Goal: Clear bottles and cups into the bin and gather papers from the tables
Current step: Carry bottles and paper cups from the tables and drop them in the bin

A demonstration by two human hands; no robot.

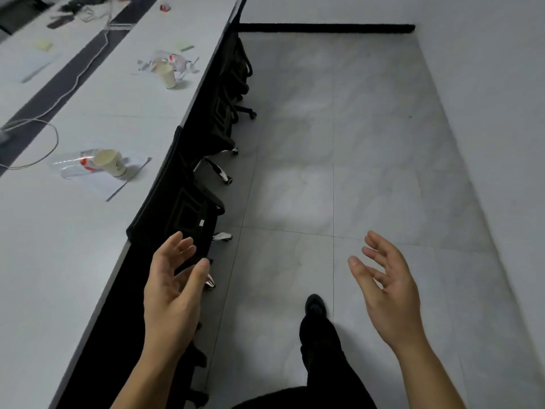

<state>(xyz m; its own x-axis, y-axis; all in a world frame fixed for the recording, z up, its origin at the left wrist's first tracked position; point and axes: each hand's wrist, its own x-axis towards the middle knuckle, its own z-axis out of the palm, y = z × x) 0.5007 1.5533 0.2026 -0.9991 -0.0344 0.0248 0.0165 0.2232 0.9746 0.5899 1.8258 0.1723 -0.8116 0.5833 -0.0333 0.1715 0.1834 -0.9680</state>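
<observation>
On the long white table [73, 246] at my left, a paper cup [110, 165] stands on a sheet of paper [118, 184], with a crushed clear plastic bottle [75, 166] with a red label lying beside it. Farther along stands a second paper cup [165, 74] with another crushed bottle [174, 61] and papers around it. My left hand [172, 287] hovers empty, fingers relaxed, beside the table's edge. My right hand [386, 287] is raised over the floor, open and empty. No bin is in view.
Black office chairs [182, 202] are tucked along the table's right edge, their wheeled bases sticking out onto the grey tiled floor [339, 172]. White cables [44, 143] run across the table. Yellow sticky notes [44, 44] and another sheet lie farther back. My leg and shoe [315, 308] are below.
</observation>
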